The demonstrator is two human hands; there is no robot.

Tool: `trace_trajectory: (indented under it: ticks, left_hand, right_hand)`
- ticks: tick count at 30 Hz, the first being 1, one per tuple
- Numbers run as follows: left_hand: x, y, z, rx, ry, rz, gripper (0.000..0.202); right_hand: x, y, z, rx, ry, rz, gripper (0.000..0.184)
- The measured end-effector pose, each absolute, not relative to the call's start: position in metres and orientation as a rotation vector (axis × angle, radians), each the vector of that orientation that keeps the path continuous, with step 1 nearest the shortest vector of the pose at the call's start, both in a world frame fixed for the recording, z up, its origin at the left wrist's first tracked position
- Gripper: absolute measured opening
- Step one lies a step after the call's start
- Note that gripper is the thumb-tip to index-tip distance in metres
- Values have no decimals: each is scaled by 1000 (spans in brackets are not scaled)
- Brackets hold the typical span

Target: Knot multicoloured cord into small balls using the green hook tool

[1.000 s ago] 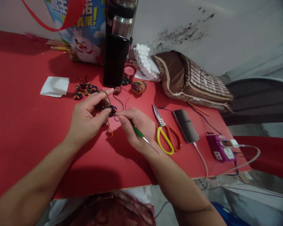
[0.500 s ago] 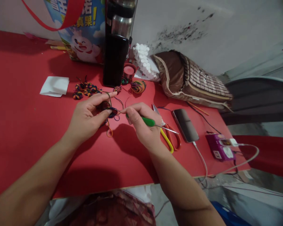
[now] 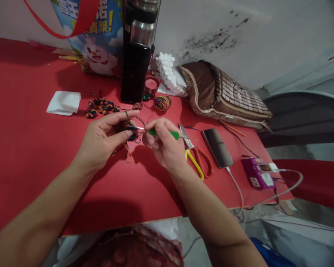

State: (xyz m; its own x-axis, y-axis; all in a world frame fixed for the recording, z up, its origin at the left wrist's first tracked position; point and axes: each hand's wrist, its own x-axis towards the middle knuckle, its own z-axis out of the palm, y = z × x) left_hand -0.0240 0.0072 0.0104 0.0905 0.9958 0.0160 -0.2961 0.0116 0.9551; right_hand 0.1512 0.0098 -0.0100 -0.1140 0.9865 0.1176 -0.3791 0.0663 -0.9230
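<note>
My left hand (image 3: 101, 139) pinches a small dark multicoloured crochet piece (image 3: 133, 136) between thumb and fingers. A strand of yarn runs over its raised index finger. In my right hand (image 3: 167, 146) is a crochet hook (image 3: 171, 134) with a green handle, its metal tip pointing left into the crochet piece. Loose yarn loops hang below the piece. Beyond the left hand lies a cluster of knotted multicoloured yarn pieces (image 3: 102, 106). A ball of multicoloured yarn (image 3: 162, 103) rests behind the hands.
Scissors (image 3: 194, 154) with red and yellow handles lie right of my right hand, beside a phone (image 3: 217, 148) on a cable. A black phone (image 3: 135, 72) leans upright against a flask. Further items are a folded white paper (image 3: 64, 102), a brown cushion (image 3: 225, 96) and a purple box (image 3: 257, 173).
My right hand has turned, and the hook now lies flatter, its rear shaft mostly out of sight and its metal tip more visible at the crochet piece. My left hand keeps its hold.
</note>
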Motion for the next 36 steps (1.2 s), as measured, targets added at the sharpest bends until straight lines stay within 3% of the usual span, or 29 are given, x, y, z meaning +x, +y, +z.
trace_trajectory:
  ticks: [11,20,30,36]
  left_hand:
    - [-18,5,6,1028,999,1366,40]
    - [-19,4,14,1106,1095,1380,19]
    - [-16,5,12,969,1021,1402,37]
    - [-14,6,1,923,987,1415,36]
  right_hand:
    - [136,12,-11,-806,-778,1565,45]
    - [138,14,-11,-767,-797,1586,47]
    - [135,12,-12,-763,-794,1595,47]
    - [135,11,-12,-791,-800,1587,49]
